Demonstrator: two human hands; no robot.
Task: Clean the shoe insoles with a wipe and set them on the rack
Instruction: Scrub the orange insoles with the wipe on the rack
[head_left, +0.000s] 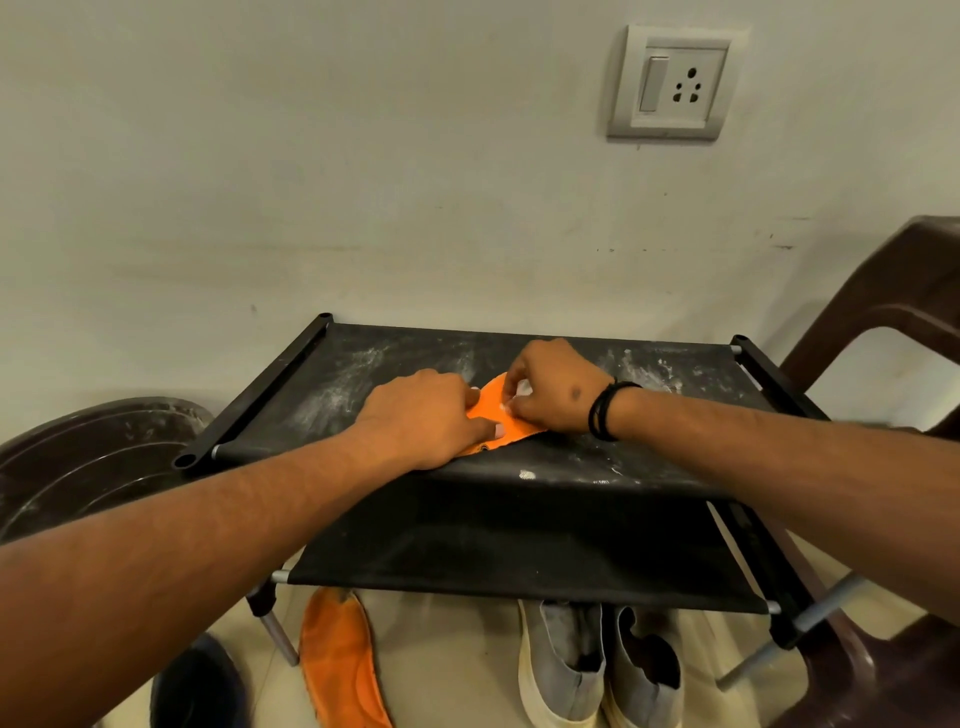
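An orange insole (493, 410) lies on the dusty top shelf of the black fabric rack (649, 447). My left hand (421, 415) presses down on its near end, fingers laid over it. My right hand (550, 389) is curled over the far part of the insole and pinches a small white wipe (521, 391), mostly hidden under the fingers. A second orange insole (337, 660) lies on the floor below the rack at the left.
A pair of grey slip-on shoes (597, 670) stands on the floor under the rack. A brown plastic chair (893, 322) is close on the right, a dark tub (93, 457) on the left. The wall with a socket plate (670, 83) is right behind.
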